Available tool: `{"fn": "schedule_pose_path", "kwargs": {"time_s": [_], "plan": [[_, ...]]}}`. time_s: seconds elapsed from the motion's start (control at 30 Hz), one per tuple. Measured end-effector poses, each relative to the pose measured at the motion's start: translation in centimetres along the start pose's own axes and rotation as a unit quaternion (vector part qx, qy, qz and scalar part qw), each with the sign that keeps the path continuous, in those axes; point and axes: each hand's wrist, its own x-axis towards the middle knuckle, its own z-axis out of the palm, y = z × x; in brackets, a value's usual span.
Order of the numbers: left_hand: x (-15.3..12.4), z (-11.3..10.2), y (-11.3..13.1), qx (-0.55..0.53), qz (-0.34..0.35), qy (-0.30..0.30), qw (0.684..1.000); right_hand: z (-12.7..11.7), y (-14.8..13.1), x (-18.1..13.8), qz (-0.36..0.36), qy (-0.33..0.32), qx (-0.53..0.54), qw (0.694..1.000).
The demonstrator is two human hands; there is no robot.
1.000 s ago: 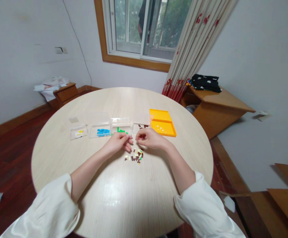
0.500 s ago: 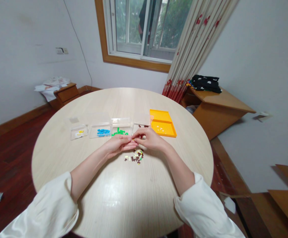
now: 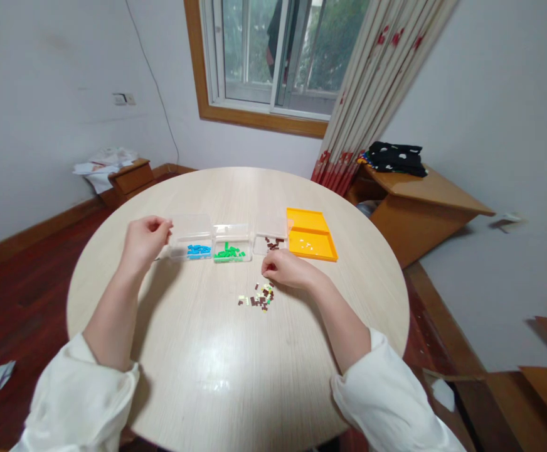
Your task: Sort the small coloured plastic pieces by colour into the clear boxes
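Observation:
My left hand (image 3: 145, 242) is raised over the left side of the table, its fingertips pinched together; whatever they may hold is too small to make out. It hides the leftmost clear box. Beside it stands an open clear box of blue bricks (image 3: 199, 252), then one with green bricks (image 3: 229, 252). My right hand (image 3: 286, 269) hovers with curled, closed fingers just in front of a clear box with brown bricks (image 3: 273, 243). Anything between those fingers is hidden. Below it lies a loose pile of small brown, cream, green and yellow bricks (image 3: 260, 301).
An orange case (image 3: 312, 216) lies open at the right end of the row, small white pieces in it. Everything stands on a round pale wooden table (image 3: 198, 364). Behind are a window (image 3: 278, 56) and a curtain (image 3: 372, 81); a wooden cabinet (image 3: 386, 220) stands at right.
My hands have parted. The left one has swung left and up over the leftmost box, while the right has lowered slightly near the pile. The view has shifted a little.

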Motion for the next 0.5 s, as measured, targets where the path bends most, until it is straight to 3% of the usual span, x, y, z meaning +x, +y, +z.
{"fn": "schedule_pose_path", "kwargs": {"time_s": [0.07, 0.17, 0.27, 0.37, 0.5], "plan": [[1.0, -1.3, -1.5, 0.147, -0.004, 0.053, 0.988, -0.1, -0.2, -0.1, 0.007, -0.005, -0.007, 1.000], [1.8, -2.2, -3.2, 0.269, -0.037, 0.029, 0.962, -0.4, -0.6, -0.3, -0.023, 0.007, 0.004, 1.000], [1.9, -2.3, -3.8, 0.298, -0.054, -0.002, 0.953, -0.7, -1.1, -0.5, -0.050, -0.015, 0.023, 0.998], [1.9, -2.2, -3.9, 0.296, -0.053, -0.024, 0.953, -0.9, -1.5, -0.7, -0.034, -0.064, 0.019, 0.997], [2.0, -2.2, -4.1, 0.275, -0.057, -0.029, 0.959, -0.9, -1.8, -0.9, -0.021, -0.082, 0.017, 0.996]]}}
